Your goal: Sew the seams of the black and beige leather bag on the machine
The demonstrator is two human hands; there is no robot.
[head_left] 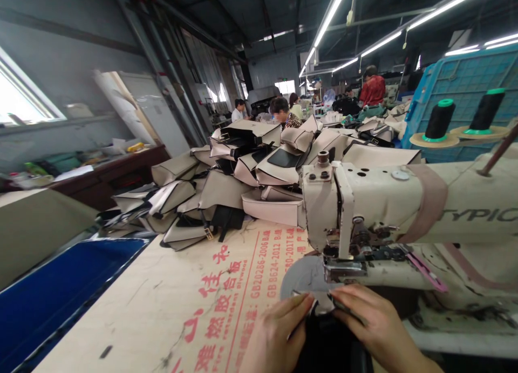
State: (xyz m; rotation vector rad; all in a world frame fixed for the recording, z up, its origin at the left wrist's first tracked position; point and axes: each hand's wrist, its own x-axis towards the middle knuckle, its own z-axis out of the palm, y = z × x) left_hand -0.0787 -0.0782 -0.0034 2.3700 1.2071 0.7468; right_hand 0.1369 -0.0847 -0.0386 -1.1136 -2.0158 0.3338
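My left hand (279,332) and my right hand (374,324) meet at the bottom centre, just below the head of a cream sewing machine (364,200). Both pinch a small grey-and-black piece of material (319,303) under the needle area, fingers closed on its edges. A grey round part (301,276) of the machine sits just above my left fingers. What lies beneath the dark fabric between my wrists is hidden.
A big heap of beige and black bag parts (243,189) covers the far side of the plywood table (182,297) printed with red characters. A blue bin (52,292) is at the left. Black thread cones (439,119) and a blue crate (465,81) stand at the right. Other workers (283,111) sit far back.
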